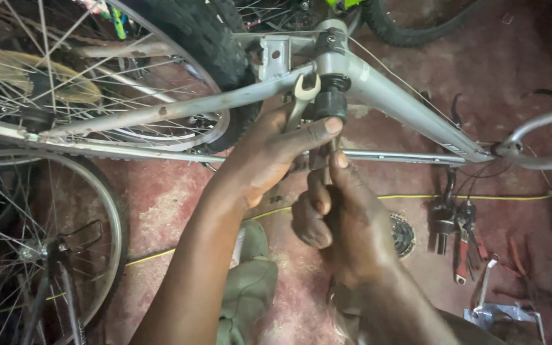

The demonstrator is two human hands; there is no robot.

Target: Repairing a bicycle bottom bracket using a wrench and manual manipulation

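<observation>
head view: both hands (301,172) at grey bicycle frame (391,96)

The left hand (269,153) and right hand (343,214) meet below the bottom bracket (332,102) of the bicycle frame (391,96), wheels (52,211) to the left, tools (461,236) on the floor (161,198) to the right.

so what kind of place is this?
Likely a bicycle repair workshop. A grey bike frame is being worked on with an open-end wrench, spoked wheels stand around, and tools lie on the red floor.
</observation>
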